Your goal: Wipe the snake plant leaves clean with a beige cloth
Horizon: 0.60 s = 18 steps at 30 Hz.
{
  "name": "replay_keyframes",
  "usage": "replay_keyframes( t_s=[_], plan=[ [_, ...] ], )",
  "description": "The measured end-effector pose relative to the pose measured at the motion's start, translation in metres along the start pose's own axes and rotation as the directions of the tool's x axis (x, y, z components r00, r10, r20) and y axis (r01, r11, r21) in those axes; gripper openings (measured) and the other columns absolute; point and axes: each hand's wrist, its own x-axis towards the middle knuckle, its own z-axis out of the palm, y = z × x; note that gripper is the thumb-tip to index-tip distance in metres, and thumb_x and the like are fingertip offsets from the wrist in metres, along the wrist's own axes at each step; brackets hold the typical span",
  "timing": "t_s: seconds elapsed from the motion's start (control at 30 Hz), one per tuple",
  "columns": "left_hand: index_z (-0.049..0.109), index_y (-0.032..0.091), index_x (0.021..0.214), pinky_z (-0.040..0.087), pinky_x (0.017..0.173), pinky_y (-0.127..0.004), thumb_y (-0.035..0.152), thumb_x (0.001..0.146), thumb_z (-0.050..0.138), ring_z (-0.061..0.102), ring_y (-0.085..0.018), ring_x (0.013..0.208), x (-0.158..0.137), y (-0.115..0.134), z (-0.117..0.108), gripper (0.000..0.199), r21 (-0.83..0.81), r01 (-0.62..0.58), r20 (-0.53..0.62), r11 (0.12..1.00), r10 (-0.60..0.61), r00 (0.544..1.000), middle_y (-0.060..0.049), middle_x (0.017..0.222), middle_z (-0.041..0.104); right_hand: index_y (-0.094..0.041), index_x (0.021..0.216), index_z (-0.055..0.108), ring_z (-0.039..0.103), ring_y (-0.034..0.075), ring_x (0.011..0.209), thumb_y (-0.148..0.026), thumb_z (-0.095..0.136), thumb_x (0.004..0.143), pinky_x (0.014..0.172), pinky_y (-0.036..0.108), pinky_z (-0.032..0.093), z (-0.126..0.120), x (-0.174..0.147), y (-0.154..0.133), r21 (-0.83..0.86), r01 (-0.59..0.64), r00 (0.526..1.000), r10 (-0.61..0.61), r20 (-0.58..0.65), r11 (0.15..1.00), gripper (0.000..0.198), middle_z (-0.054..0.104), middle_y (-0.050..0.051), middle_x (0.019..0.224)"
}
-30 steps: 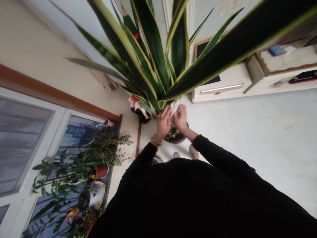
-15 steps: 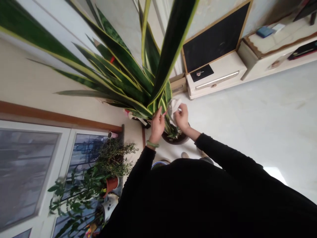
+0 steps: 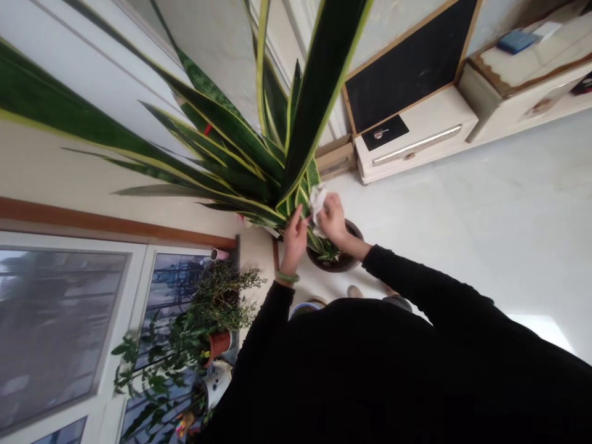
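At frame centre our right hand [image 3: 332,217] pinches a crumpled white cloth [image 3: 317,200] against a leaf of the snake plant [image 3: 259,166], which stands in a dark round pot [image 3: 345,264]. Our left hand [image 3: 295,237], fingers loosely curled, steadies a leaf base just beside it. Lower left, an orange pot [image 3: 221,340] holds a bushy plant. Our black sleeves hide the floor below. The cardboard box [image 3: 337,159] bears print too small to read.
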Motion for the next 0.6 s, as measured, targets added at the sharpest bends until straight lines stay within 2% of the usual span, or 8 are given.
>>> replay_keyframes(
  t_s=[0.13,0.2,0.23,0.3,0.47,0.53,0.6],
  plan=[
    [0.056,0.024,0.166,0.065,0.098,-0.037,0.051,0.115,0.054,0.077,-0.024,0.117,-0.002,-0.002,0.001,0.059,0.042,-0.015,0.003,0.999,0.015,1.0,-0.014,0.148,0.073,-0.022,0.118,0.069,0.058,0.026,0.117,-0.04,0.048,0.11,0.116,0.054,0.051,0.004,0.086,-0.026,0.027,0.187,0.982,-0.187,-0.02,0.982,0.029,0.06,0.008,0.114],
    [0.057,0.025,0.166,0.065,0.096,-0.035,0.051,0.115,0.053,0.077,-0.022,0.113,-0.002,-0.003,0.002,0.057,0.087,-0.011,-0.004,0.996,0.011,1.0,-0.014,0.147,0.074,-0.02,0.117,0.068,0.057,0.026,0.119,-0.04,0.048,0.112,0.119,0.059,0.049,0.002,0.109,-0.031,0.034,0.23,0.973,-0.23,-0.002,0.973,0.029,0.059,0.008,0.115],
    [0.057,0.025,0.166,0.065,0.095,-0.034,0.051,0.115,0.052,0.077,-0.021,0.111,-0.002,-0.002,0.002,0.057,0.101,-0.008,-0.01,0.995,0.009,1.0,-0.014,0.145,0.075,-0.02,0.117,0.068,0.057,0.026,0.119,-0.04,0.049,0.111,0.119,0.059,0.049,0.0,0.11,-0.031,0.029,0.236,0.972,-0.236,0.01,0.971,0.028,0.059,0.008,0.116],
    [0.058,0.025,0.165,0.066,0.092,-0.033,0.05,0.116,0.052,0.078,-0.02,0.106,-0.003,-0.001,0.003,0.056,0.102,0.003,-0.022,0.995,-0.001,1.0,-0.013,0.139,0.078,-0.021,0.117,0.069,0.057,0.027,0.118,-0.037,0.052,0.109,0.117,0.055,0.052,-0.005,0.091,-0.024,0.002,0.211,0.977,-0.211,0.033,0.977,0.024,0.06,0.009,0.117],
    [0.056,0.022,0.167,0.067,0.092,-0.035,0.042,0.116,0.052,0.078,-0.02,0.104,-0.005,0.005,0.004,0.055,0.064,0.023,-0.019,0.998,-0.022,1.0,-0.013,0.138,0.079,-0.021,0.116,0.068,0.059,0.028,0.111,-0.031,0.054,0.1,0.104,0.048,0.057,-0.014,0.004,0.001,-0.039,0.019,0.994,-0.015,0.112,0.999,0.024,0.062,0.012,0.112],
    [0.056,0.022,0.167,0.067,0.093,-0.036,0.04,0.116,0.051,0.078,-0.021,0.109,-0.005,0.006,0.004,0.054,0.058,0.016,-0.018,0.998,-0.015,1.0,-0.014,0.14,0.078,-0.02,0.113,0.067,0.059,0.029,0.109,-0.031,0.054,0.099,0.102,0.049,0.057,-0.012,-0.001,0.002,-0.036,-0.005,0.994,0.009,0.112,0.999,0.022,0.062,0.012,0.11],
    [0.055,0.021,0.167,0.066,0.094,-0.036,0.04,0.116,0.051,0.078,-0.022,0.11,-0.005,0.005,0.005,0.055,0.057,0.005,-0.019,0.998,-0.004,1.0,-0.014,0.14,0.078,-0.021,0.115,0.067,0.059,0.029,0.111,-0.034,0.053,0.102,0.105,0.05,0.056,-0.009,0.021,-0.005,-0.025,0.041,0.996,-0.039,0.078,0.999,0.023,0.062,0.012,0.113]
  ],
)
